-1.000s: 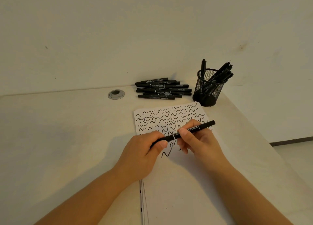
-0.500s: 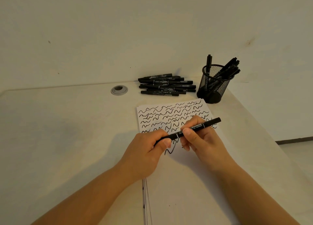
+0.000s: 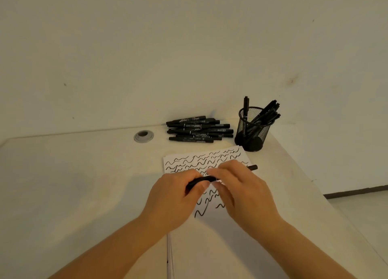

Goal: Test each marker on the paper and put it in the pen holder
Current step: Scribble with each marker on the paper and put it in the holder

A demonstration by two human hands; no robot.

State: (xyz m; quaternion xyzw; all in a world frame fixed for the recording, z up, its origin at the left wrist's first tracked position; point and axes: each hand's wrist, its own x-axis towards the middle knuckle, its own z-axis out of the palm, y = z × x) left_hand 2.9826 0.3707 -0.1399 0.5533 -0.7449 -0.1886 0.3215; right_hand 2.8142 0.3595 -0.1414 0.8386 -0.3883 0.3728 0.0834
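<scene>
A person sits at a pale table (image 3: 63, 173), both hands meeting over a sheet of paper (image 3: 222, 236) at the centre of the scene. Half a second ago the hands held a black marker (image 3: 199, 180) stretched out between them, most of its barrel on show; now they have drawn together so that only a short dark length shows between the thumbs, with the far end poking out at about two o'clock from the right hand. From that I judge the cap is being pressed back on, which would mean this marker has had its test stroke and is nearly ready for the holder. The left hand (image 3: 174, 197) comes in from seven o'clock, fingers curled round the near end of the marker, thumb lying along it. The right hand (image 3: 241, 186) comes in from five o'clock, knuckles up, fingers folded over the barrel and gripping it; motion blur softens the fingertips. The marker hangs just above the paper, over rows of black wavy lines that fill the sheet's far half. The black mesh pen holder (image 3: 253, 129), already bristling with markers, stands at one o'clock beyond the paper. A pile of markers (image 3: 199, 129), seemingly waiting to be tested, lies at twelve o'clock, with a round metal grommet (image 3: 143, 136) to its left.
</scene>
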